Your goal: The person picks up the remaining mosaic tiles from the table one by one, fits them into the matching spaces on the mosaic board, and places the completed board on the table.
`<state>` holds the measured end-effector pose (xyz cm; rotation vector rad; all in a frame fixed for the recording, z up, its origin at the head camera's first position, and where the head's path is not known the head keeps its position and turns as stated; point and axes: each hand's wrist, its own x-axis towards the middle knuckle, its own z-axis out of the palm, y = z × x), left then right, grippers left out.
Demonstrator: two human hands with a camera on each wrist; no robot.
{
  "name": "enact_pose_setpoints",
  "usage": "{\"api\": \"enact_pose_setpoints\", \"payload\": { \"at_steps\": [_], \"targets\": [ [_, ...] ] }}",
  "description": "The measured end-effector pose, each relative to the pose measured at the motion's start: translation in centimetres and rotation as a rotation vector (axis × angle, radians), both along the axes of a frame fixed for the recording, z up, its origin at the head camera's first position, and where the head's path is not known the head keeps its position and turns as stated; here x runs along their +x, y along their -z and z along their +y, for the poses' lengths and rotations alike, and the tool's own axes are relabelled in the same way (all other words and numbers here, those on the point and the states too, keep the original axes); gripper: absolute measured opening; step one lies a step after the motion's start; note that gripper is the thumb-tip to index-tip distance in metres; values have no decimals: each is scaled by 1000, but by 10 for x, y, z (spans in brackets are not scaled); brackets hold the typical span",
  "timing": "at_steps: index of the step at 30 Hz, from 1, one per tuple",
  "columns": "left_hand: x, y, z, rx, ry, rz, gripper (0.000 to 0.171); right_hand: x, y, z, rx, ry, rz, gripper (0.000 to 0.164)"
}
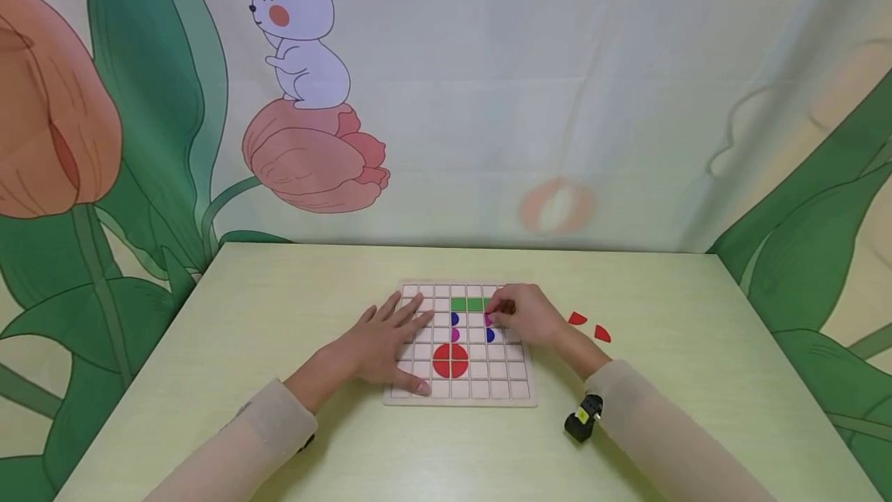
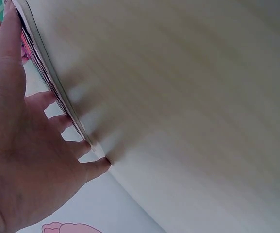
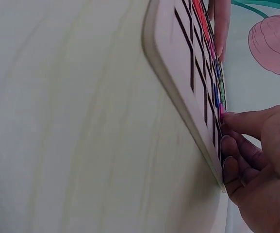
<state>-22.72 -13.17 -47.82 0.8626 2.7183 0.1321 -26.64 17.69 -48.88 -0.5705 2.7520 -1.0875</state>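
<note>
A square white grid board [image 1: 502,390] lies on the table. My left hand [image 1: 386,339] rests on its left side, fingers spread; in the left wrist view that hand [image 2: 38,141] reaches past the board's edge. At the board's upper right, my right hand [image 1: 530,316] pinches a small pink piece [image 1: 488,320], partly hidden by the fingertips. Red quarter-circles form a disc [image 1: 442,361] in the grid. Green squares [image 1: 467,304] form a row near the top, partly covered by the right hand. Blue half-circles [image 1: 455,319] and another pink half-circle [image 1: 455,335] sit between.
Two loose red quarter-circle pieces [image 1: 602,334] lie on the pale table [image 1: 279,293] right of the board. A small black device [image 1: 583,418] is at the right wrist. Behind the table hangs a curtain [image 1: 474,99] printed with a rabbit and tulips.
</note>
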Motion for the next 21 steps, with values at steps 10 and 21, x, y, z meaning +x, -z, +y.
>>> {"api": "enact_pose_setpoints", "payload": {
  "at_steps": [10, 21],
  "targets": [
    [1, -1, 1, -2, -2, -4, 126, -1, 2, 0, 10, 7, -10, 5],
    [2, -3, 1, 10, 5, -6, 124, -2, 2, 0, 5, 9, -10, 5]
  ]
}}
